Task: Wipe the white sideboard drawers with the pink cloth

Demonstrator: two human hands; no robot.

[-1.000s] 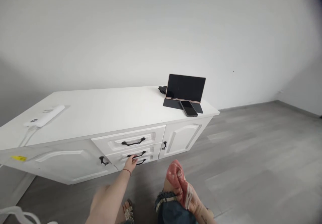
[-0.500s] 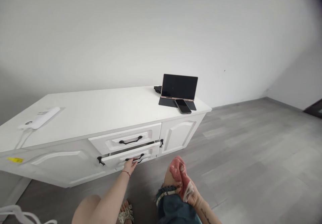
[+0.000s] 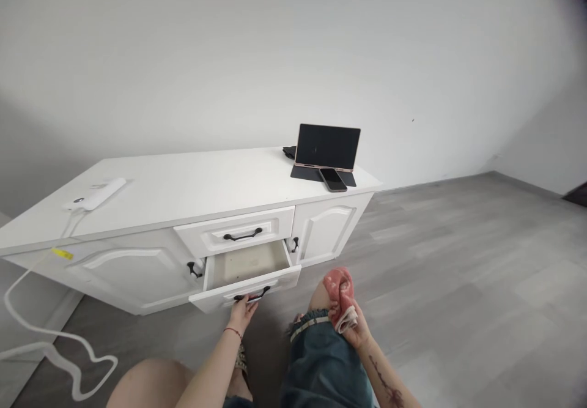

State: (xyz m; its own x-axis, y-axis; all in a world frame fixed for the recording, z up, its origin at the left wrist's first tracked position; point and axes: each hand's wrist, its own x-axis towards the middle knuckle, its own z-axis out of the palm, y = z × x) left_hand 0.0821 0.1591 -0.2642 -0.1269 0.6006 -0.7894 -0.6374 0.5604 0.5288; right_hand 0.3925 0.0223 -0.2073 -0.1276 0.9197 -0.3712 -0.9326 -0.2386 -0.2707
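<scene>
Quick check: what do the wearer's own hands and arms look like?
Both are bare, without gloves or visible sleeves. The left hand has a thin red bracelet at its wrist; a dark, branching tattoo marks the right forearm.

Right hand [image 3: 359,331] partly behind cloth [image 3: 340,289]

A thin red bracelet [image 3: 233,332] circles the left wrist [image 3: 235,326], a dark, branching tattoo [image 3: 390,391] runs along the right forearm [image 3: 389,376], and loose blue-green legwear [image 3: 328,365] ends near the knee [image 3: 320,298] in a frilled hem [image 3: 316,314] with a pale band [image 3: 309,327], while mottled footwear [image 3: 241,359] shows below
</scene>
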